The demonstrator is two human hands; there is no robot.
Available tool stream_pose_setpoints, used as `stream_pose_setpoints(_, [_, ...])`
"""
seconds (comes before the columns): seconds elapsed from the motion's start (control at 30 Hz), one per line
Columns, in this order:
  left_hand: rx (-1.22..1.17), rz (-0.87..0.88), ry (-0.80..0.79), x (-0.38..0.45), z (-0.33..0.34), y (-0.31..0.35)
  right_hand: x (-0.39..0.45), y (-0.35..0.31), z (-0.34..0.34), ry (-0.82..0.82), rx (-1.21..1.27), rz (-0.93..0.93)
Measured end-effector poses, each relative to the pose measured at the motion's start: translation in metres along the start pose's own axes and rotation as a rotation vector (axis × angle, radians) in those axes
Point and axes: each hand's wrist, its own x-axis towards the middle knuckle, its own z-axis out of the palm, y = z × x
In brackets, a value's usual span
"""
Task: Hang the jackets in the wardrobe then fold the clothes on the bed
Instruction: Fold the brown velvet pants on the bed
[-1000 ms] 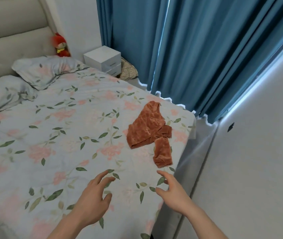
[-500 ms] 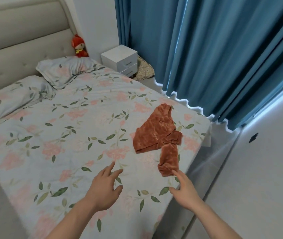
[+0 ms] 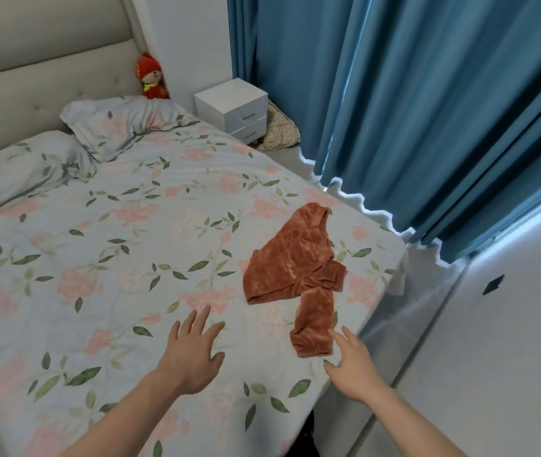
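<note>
A crumpled rust-orange velvet garment (image 3: 295, 268) lies on the bed (image 3: 97, 258), near its right edge, on a floral cover. One end of it trails toward me. My right hand (image 3: 353, 364) reaches over the bed with fingers spread, its fingertips right at that near end; whether they touch the cloth is unclear. My left hand (image 3: 193, 351) hovers over the cover, left of the garment, fingers spread and holding nothing.
Two floral pillows (image 3: 120, 123) lie at the headboard, with a red doll (image 3: 150, 75) in the corner. A white nightstand (image 3: 232, 108) stands beyond the bed beside blue curtains (image 3: 410, 110). A white wall (image 3: 493, 357) leaves a narrow gap along the bed's right side.
Both hands have moved forward toward the orange garment. My right hand's fingertips now reach its near end. My view has shifted closer and to the left.
</note>
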Motion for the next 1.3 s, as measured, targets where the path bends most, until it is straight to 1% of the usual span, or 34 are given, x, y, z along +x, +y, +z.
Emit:
stream_pose_setpoints(0.1, [0.002, -0.079, -0.027, 0.057, 0.002, 0.024, 0.063, 0.031, -0.013, -0.049, -0.035, 0.013])
stream_pose_setpoints(0.2, [0.012, -0.122, -0.101, 0.114, 0.005, 0.050, 0.126, 0.061, -0.028, -0.108, -0.073, 0.032])
stream_pose_setpoints(0.33, [0.026, -0.142, -0.108, 0.191, 0.006, 0.081, 0.210, 0.097, -0.038, -0.157, -0.115, 0.042])
stream_pose_setpoints(0.47, [0.049, -0.167, -0.104, 0.255, 0.015, 0.094, 0.283, 0.123, -0.034, -0.159, -0.164, 0.021])
stream_pose_setpoints(0.63, [0.103, -0.170, -0.140, 0.312, 0.038, 0.095, 0.363, 0.144, -0.015, -0.149, -0.208, 0.018])
stream_pose_setpoints(0.77, [0.142, -0.174, -0.162, 0.339, 0.056, 0.093, 0.416, 0.151, 0.002, -0.125, -0.278, 0.030])
stream_pose_setpoints(0.83, [0.152, -0.176, -0.174, 0.348, 0.064, 0.092, 0.440, 0.156, 0.012, -0.106, -0.254, 0.088])
stream_pose_setpoints(0.9, [0.176, -0.178, -0.185, 0.356, 0.069, 0.091, 0.462, 0.158, 0.023, -0.069, -0.147, 0.206])
stream_pose_setpoints(0.97, [0.191, -0.173, -0.194, 0.360, 0.071, 0.091, 0.479, 0.159, 0.033, -0.010, -0.026, 0.308])
stream_pose_setpoints(1.03, [0.192, -0.170, -0.194, 0.362, 0.069, 0.092, 0.488, 0.158, 0.033, 0.049, 0.122, 0.368])
stream_pose_setpoints(1.07, [0.192, -0.169, -0.194, 0.361, 0.067, 0.093, 0.488, 0.155, 0.029, 0.054, 0.174, 0.388])
stream_pose_setpoints(1.1, [0.189, -0.169, -0.197, 0.359, 0.063, 0.094, 0.485, 0.152, 0.027, 0.035, 0.175, 0.383])
stream_pose_setpoints(1.2, [0.162, -0.167, -0.179, 0.346, 0.049, 0.102, 0.451, 0.128, 0.015, -0.047, 0.084, 0.245])
stream_pose_setpoints(1.27, [0.140, -0.160, -0.161, 0.330, 0.035, 0.108, 0.414, 0.103, 0.006, -0.082, 0.141, 0.128])
stream_pose_setpoints(1.3, [0.128, -0.154, -0.156, 0.320, 0.028, 0.112, 0.390, 0.090, -0.002, -0.104, 0.214, 0.066])
